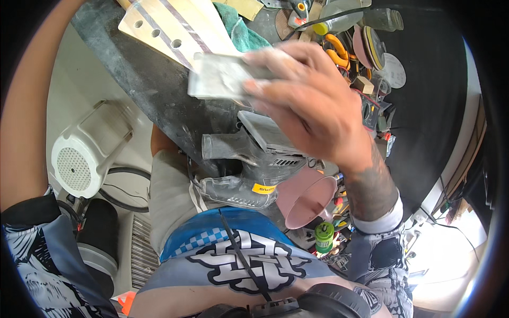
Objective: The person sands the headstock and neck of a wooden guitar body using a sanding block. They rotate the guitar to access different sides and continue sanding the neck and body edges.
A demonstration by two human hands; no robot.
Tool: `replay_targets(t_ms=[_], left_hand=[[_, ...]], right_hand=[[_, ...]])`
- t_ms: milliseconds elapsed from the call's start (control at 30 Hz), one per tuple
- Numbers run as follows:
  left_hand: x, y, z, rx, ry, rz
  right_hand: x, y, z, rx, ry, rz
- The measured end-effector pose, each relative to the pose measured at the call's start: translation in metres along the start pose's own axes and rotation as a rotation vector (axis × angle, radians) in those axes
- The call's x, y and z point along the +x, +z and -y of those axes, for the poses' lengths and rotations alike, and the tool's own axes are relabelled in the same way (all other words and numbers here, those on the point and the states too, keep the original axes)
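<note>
Right hand (313, 106) clamped on dusty sanding block (222, 74) at twelve o'clock over pale wooden neck piece (169, 29); best kept flat, strokes along grain; left hand's grip hidden, cannot tell.

left hand off-frame, sanding block (222, 74) blurred

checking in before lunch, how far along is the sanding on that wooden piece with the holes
Partway, at a guess. Done: the pale wooden piece has drilled holes and looks smooth, and grey dust covers the dark bench. In hand: the right hand presses a dusty sanding block on it. The left hand is out of view. Left: unclear; the far end is cut off.
</note>
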State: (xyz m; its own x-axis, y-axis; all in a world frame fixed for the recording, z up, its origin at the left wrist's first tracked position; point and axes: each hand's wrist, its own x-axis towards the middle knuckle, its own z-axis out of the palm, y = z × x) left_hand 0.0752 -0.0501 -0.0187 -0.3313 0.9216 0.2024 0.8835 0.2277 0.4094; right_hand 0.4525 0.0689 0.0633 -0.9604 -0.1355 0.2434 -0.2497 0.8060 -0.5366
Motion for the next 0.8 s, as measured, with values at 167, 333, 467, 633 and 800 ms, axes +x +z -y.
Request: replay_targets(t_ms=[167,333,467,633,800], left_hand=[[-0.004,-0.006,0.002,0.016,0.024,-0.055],[-0.003,-0.008,0.0,0.01,-0.024,0.011],[-0.005,-0.001,-0.011,0.023,0.002,-0.038],[-0.003,-0.008,-0.004,0.128,-0.008,0.003],[-0.004,-0.003,-0.003,-0.007,0.001,-0.026]], right_hand=[[-0.009,-0.003,0.0,0.017,0.022,0.016],[0.013,0.001,-0.003,0.041,-0.003,0.012],[0.002,-0.001,-0.003,0.019,0.007,0.019],[0.005,0.0,0.002,0.01,0.066,0.027],[0.01,-0.01,0.006,-0.052,0.087,0.088]])
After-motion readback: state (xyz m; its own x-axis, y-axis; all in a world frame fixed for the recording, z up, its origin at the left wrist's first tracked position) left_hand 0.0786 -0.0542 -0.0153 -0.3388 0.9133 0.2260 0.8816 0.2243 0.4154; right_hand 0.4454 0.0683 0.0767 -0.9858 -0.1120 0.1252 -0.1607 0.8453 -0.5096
